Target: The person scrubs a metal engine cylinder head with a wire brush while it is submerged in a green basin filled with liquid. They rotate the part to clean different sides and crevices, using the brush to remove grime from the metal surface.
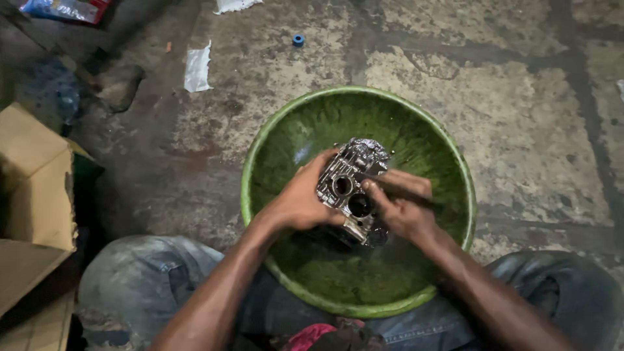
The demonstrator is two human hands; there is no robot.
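Stained, cracked concrete floor [520, 117] stretched across the head view, dark with oil toward the left. On it sat a green basin [260, 162], wet inside, between the person's knees in grey jeans [143, 279]. Over the basin the left hand [300, 200] was clamped on the side of a metal engine part [351, 182] with two round bores, held above the basin's middle. The right hand [404, 207] pressed against the part's other side and gripped a thin dark tool [400, 192]. A cardboard box [36, 195] crowded the left edge; scraps of white paper [197, 67] and a small blue cap [298, 39] lay beyond the basin. Bare floor lay open to the right.
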